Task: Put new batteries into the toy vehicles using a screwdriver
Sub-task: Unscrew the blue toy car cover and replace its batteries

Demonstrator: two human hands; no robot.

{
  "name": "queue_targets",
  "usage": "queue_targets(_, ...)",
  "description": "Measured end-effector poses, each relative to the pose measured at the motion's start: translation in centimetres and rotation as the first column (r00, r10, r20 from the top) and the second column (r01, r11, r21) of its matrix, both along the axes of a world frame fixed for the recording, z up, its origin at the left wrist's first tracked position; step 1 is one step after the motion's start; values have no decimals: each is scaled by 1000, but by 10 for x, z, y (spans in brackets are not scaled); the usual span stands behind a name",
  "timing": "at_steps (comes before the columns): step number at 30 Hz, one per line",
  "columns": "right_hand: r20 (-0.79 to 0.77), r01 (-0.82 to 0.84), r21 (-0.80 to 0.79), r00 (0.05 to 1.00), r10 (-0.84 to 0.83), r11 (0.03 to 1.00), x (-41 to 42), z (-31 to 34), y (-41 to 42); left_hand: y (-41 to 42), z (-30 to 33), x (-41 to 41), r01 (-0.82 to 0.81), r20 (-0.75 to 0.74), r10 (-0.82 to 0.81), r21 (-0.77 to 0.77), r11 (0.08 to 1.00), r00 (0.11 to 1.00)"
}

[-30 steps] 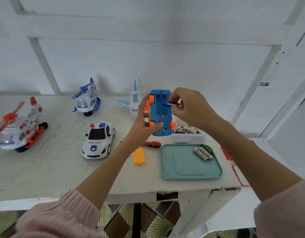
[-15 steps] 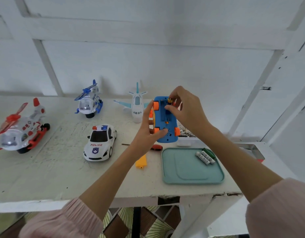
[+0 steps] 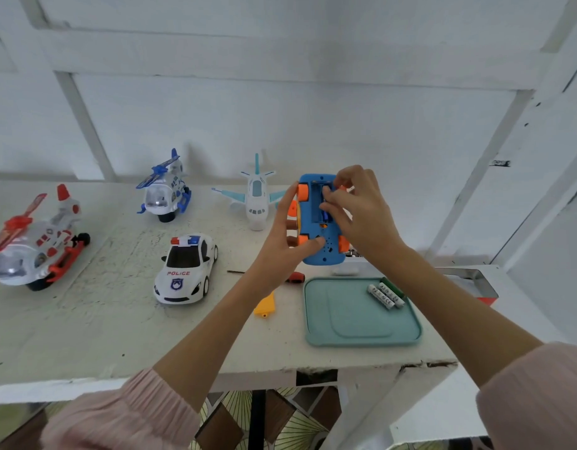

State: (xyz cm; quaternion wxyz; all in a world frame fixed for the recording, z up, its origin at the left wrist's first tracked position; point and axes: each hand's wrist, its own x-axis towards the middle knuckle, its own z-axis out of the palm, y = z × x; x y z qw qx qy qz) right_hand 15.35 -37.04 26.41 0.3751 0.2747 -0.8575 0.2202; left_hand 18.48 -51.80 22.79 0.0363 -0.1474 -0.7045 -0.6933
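Since the earlier frame the right hand point(image 3: 358, 212) had pushed its dark battery down into the open bay of the blue plastic toy car with orange wheels point(image 3: 319, 222), fingertips pinching it there. The left hand point(image 3: 285, 241) gripped the upturned car above the white table point(image 3: 86, 319), between both hands. If pressed askew or reversed, the battery could likely spring out.

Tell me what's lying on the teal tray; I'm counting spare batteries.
On the teal tray, near its far right corner, lie batteries: two white ones side by side and a green one behind them. The right arm hides nothing on the tray, so no others are there.
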Motion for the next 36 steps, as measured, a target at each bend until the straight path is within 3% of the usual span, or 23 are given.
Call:
queue_targets(5,142,-94,8,986,92,996,0,2,22,3,-6,-7,18,15,-18,-13,1000,1000)
queue_targets(10,243,-28,-116,969,55,993,27,-20,52,3,-12,-15,52,15,-51,-57,997,999)
queue_targets(13,437,-48,22,899,33,999,37,-46,75,3,-19,-18,42,47,-41,-26,999,998)
queue_targets(17,644,28,233,745,-175,972,45,-72,87,4,-23,-23,26,44,-24,-38,999,999)
queue_targets(23,722,28,311,644,-255,950,47,-81,79,3,-23,-24,43,47,-40,-53,998,998)
queue_targets(28,744,-37,321,629,-227,947,49,-79,74,3,-24,-23,55,49,-52,-61,997,997)
queue_targets(32,730,-36,190,673,-116,981,53,-67,71,4,-24,-21,57,62,-54,-44,997,997)
queue_targets(36,631,-3,-169,768,110,986,58,-28,61,5,-19,-19,49,72,-47,-27,998,996)
